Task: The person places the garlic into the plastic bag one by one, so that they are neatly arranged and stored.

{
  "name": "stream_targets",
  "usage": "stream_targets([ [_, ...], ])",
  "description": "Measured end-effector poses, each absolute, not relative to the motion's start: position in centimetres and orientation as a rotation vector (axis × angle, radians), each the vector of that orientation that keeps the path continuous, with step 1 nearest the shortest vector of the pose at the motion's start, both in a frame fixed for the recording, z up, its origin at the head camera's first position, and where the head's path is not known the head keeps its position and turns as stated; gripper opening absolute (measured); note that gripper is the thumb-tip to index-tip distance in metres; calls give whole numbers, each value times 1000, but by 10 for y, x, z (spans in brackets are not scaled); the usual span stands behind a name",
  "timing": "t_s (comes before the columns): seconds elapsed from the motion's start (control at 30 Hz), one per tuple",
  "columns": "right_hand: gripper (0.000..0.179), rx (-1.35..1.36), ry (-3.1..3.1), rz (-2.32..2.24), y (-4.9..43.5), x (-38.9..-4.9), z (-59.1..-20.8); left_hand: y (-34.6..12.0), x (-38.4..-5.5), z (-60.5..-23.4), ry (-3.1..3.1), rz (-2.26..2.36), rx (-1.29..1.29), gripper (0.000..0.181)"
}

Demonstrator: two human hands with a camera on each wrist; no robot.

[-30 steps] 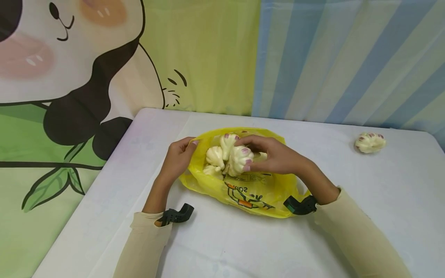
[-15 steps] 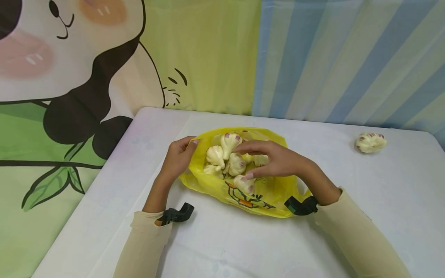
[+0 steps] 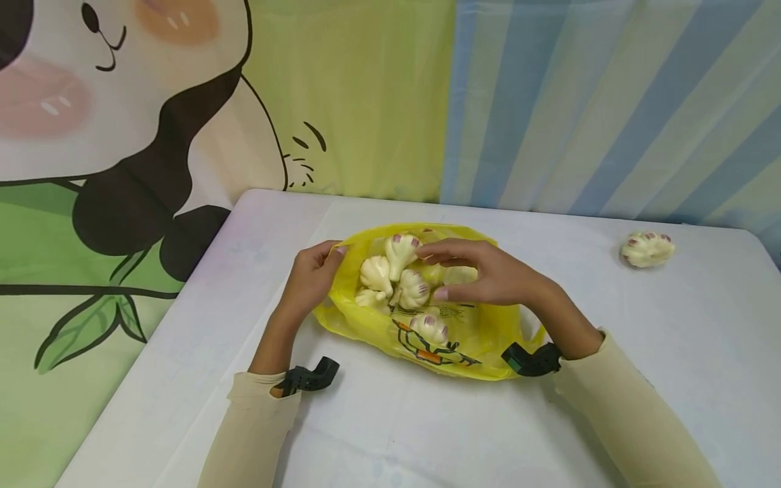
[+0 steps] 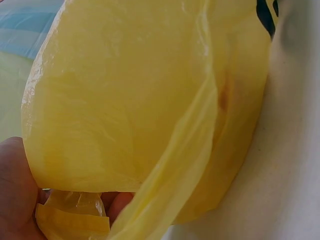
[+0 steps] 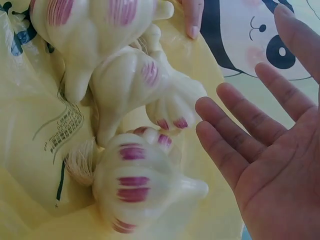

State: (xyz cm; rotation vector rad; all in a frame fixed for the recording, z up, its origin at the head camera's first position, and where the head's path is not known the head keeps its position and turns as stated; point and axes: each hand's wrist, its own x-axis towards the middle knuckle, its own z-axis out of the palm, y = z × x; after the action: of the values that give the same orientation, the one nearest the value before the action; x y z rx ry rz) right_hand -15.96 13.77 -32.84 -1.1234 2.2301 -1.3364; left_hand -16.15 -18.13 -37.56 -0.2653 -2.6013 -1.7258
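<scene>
A yellow plastic bag [image 3: 482, 342] lies with its mouth spread on the table. Its left rim is pinched by my left hand [image 3: 310, 281]; in the left wrist view the bag's side [image 4: 120, 110] hides most of the fingers. Several glossy cream garlic bulbs with purple marks are in the bag, among them an upper one [image 3: 401, 252] and a middle one [image 3: 413, 290]. One bulb [image 3: 429, 329] sits apart at the bag's near side. Over the opening hovers my right hand [image 3: 488, 272], fingers spread and holding nothing; the right wrist view shows its bare palm beside a bulb [image 5: 145, 185].
Another garlic bulb [image 3: 648, 249] lies alone at the far right of the white-covered table [image 3: 390, 434]. A curtain with a panda print and blue stripes [image 3: 549, 102] hangs behind the table's back edge. Each wrist wears a black camera mount [image 3: 311, 374].
My right hand has let go of a garlic bulb, which has come to rest at the bag's near side. The fingers have lifted off it. My left hand keeps its pinch on the rim.
</scene>
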Motion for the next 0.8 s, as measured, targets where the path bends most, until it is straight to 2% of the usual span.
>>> stream_targets([
  [0.47, 52, -1016, 2358, -1336, 162, -152, -327, -182, -163, -377, -2594, -1722, -279, 37],
  [0.8, 51, -1062, 2442, -1364, 185, -144, -329, -182, -162, -376, -2606, -1731, -251, 38],
])
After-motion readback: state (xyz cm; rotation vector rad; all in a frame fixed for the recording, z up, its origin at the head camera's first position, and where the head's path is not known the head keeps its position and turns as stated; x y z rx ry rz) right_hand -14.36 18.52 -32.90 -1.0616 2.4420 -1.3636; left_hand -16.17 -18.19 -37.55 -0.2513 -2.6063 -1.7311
